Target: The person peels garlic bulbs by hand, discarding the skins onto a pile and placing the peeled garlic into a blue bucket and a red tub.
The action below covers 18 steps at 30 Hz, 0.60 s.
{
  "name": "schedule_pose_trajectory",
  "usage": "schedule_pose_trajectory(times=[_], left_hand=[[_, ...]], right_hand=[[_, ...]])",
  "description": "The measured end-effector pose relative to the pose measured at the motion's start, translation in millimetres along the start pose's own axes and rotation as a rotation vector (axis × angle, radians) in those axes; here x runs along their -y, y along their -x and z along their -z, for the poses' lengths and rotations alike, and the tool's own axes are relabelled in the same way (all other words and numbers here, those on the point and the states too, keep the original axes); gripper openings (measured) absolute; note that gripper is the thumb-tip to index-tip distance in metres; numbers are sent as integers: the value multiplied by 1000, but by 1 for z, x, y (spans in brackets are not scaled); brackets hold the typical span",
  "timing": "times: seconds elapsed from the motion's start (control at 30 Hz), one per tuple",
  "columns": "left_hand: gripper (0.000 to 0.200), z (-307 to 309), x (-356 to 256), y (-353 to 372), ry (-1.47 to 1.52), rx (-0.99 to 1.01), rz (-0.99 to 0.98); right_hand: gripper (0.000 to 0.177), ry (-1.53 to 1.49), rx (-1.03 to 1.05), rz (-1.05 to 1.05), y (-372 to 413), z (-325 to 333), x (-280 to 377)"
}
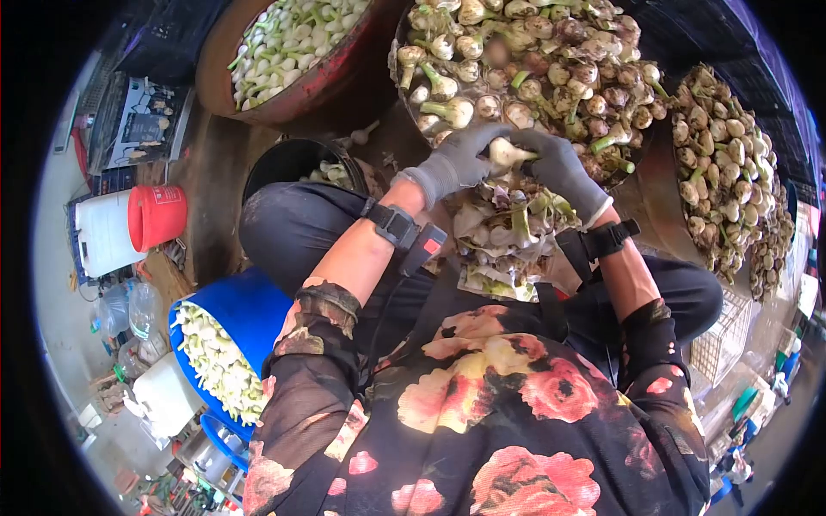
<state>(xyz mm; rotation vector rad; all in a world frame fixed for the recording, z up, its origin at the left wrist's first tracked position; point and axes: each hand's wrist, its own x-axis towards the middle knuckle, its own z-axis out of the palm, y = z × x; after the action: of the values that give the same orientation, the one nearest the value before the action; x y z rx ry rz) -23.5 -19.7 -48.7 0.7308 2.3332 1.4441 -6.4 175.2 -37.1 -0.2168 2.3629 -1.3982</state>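
Observation:
A pale garlic bulb (506, 153) with a short green stem is held between my two grey-gloved hands, above my lap. My left hand (460, 163) is closed around its left side, with fingers curled over the top. From the right, my right hand (566, 170) pinches at the stem end. Right below them lies a heap of loose garlic skins (516, 225). Just beyond my hands sits a wide container full of unpeeled garlic bulbs (576, 86), some with green stems and dirt on them.
Cleaned garlic fills a large reddish tub (288, 96) at the upper left. By my left knee stands a black bucket (262, 159) with some bulbs inside. A blue barrel (245, 310) holds greenish-white pieces. More unpeeled garlic (727, 172) is piled at the right, near a white crate (723, 335).

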Motion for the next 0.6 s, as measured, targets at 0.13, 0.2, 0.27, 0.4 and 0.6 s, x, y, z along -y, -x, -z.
schedule_pose_trajectory(times=[0.13,0.2,0.27,0.4,0.6], left_hand=[[56,11,-37,4,163,-59,117],[50,9,-47,7,-106,-198,-8],[48,2,-49,9,-193,-222,-157],[47,-8,-50,12,-246,-220,-211],[45,-7,-50,17,-190,-184,-88]], right_hand=[[31,-855,-130,8,25,-4,22],[30,-1507,-35,-159,25,-10,6],[18,-970,-98,168,27,-14,2],[14,-86,-427,437,31,-23,13],[23,-171,-300,255,38,-19,15]])
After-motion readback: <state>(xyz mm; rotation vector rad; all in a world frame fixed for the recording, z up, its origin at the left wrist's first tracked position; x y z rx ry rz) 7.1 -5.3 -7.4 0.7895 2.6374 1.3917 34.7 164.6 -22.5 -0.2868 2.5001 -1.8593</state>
